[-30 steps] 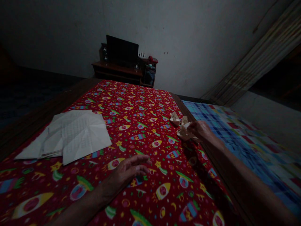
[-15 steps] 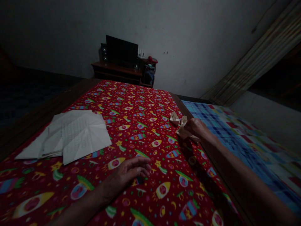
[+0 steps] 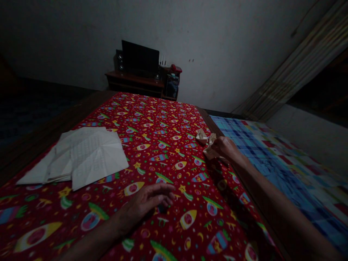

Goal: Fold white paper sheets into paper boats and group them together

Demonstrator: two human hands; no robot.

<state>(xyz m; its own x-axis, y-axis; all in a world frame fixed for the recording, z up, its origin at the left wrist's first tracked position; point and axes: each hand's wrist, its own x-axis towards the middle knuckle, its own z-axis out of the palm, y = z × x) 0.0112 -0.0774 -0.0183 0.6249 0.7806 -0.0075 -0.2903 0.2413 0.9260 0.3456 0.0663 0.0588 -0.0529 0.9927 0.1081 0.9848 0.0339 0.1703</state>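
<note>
My left hand (image 3: 154,195) rests low over the red patterned cloth (image 3: 152,166), its fingers loosely bent and holding nothing. Farther off, by the cloth's right edge, my right hand (image 3: 225,146) has its fingers closed on a folded brown paper piece (image 3: 210,153); the fingertips are partly hidden. Another small folded paper piece (image 3: 201,136) sits just left of it on the cloth. Over on the left lies a fanned stack of creased paper sheets (image 3: 99,156), with faint writing on the top ones.
Dark wooden edging (image 3: 214,127) runs along the cloth. Beyond it on the right is a blue checked mat (image 3: 233,132). A monitor (image 3: 140,58) stands on a wooden desk (image 3: 133,81) against the far wall, near a red telephone (image 3: 175,69). A curtain (image 3: 282,83) hangs at the right.
My right hand has shifted slightly left, covering more of the folded paper. The left hand and the stack of sheets look nearly unchanged.
</note>
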